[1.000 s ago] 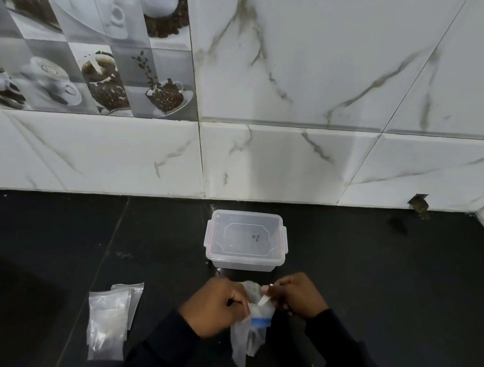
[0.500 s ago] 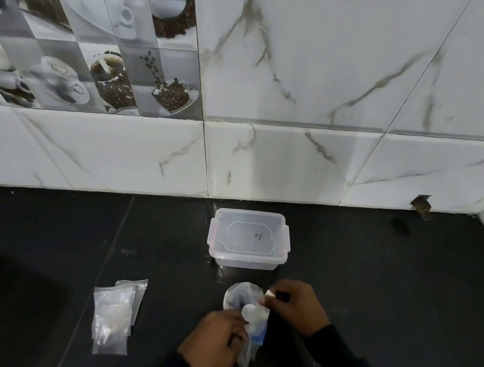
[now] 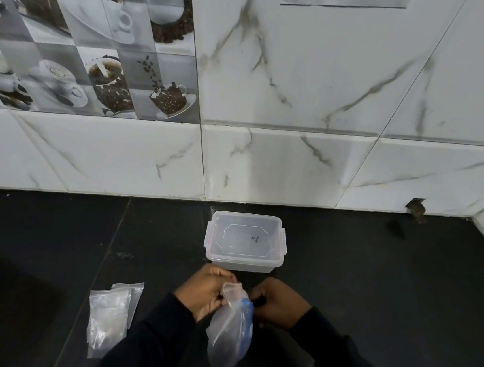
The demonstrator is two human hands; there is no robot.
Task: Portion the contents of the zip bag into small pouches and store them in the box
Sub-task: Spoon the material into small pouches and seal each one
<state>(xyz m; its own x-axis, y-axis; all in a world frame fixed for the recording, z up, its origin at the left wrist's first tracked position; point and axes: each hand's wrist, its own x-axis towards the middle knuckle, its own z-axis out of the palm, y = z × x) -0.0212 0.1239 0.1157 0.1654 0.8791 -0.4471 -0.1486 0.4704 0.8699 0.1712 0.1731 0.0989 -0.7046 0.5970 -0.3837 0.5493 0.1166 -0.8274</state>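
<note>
**Bag raised and gripped by both hands**

Since half a second ago: left hand (image 3: 205, 293) up from below the bag to level with the right; bag mouth, then rounded open, now bunched and narrow; small white piece at the mouth no longer seen.

Zip bag (image 3: 231, 327) hanging between the two hands, just in front of the box, above the dark counter (image 3: 373, 284). Clear plastic, blue strip along its right side, lower part dangling free and slightly twisted. Contents hard to make out through the plastic.

Left hand closed, fingers pinching the top left edge of the bag. Right hand (image 3: 278, 302) curled at the bag's right side by the blue strip; whether actually gripping the plastic, cannot tell. Dark sleeves on both arms.

Box (image 3: 245, 243) clear plastic, lid on with side clips, standing near the marble wall tiles (image 3: 303, 85), apart from the hands.

Small pouches (image 3: 111, 315) lying flat in a loose stack to the left on the counter, well clear of the left sleeve.
</note>
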